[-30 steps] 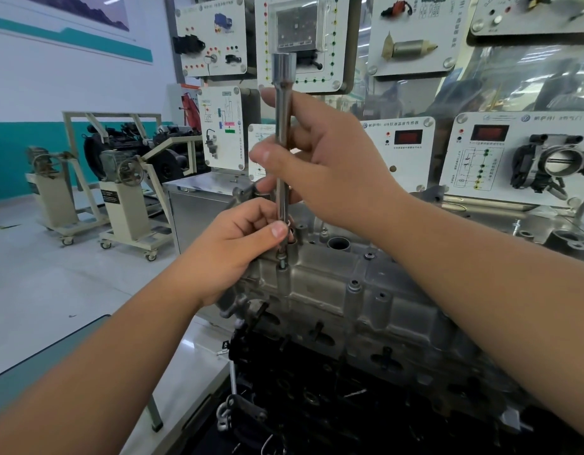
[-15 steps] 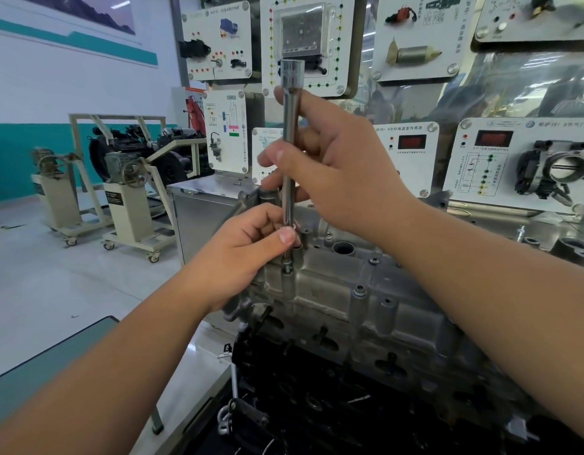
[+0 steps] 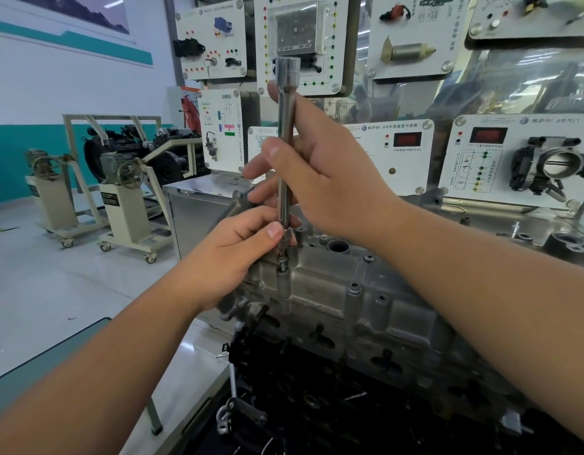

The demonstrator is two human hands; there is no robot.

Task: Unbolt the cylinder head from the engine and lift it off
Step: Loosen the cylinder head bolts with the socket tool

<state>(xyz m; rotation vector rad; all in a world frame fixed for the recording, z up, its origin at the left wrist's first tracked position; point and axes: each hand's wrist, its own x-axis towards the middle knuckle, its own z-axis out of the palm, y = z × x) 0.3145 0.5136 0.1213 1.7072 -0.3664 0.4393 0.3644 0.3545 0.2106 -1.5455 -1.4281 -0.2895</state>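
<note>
Centre frame: right hand gripping upright extension bar, left hand pinching its base over cylinder head bolt

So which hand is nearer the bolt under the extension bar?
Left. The left hand pinches the bar's lower end just above the bolt; the right hand grips higher up.

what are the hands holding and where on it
Both grip the extension bar: right hand round mid-shaft, left hand pinching its lower end above the bolt.
</note>
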